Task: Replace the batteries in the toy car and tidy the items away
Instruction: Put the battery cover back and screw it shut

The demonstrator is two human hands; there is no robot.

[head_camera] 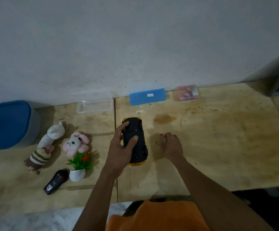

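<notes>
The stained, pale plywood table [218, 139] carries a yellow plastic toy car [135, 142], flipped so its smooth black underside faces up, at the middle. The left hand [120, 147] grips its near half, fingers wrapped round the body. The right hand [172, 145] rests just beside it, fingers curled; whether they hold anything, I cannot tell.

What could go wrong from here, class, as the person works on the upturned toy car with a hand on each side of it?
1. The toy car lies underside up, gripped only by the left hand; it might slip or roll on its roof.
2. The right hand seems to pinch something tiny and red beside the car; a small part could drop and get lost on the blotchy table.
3. Dim light may hide battery markings.
</notes>
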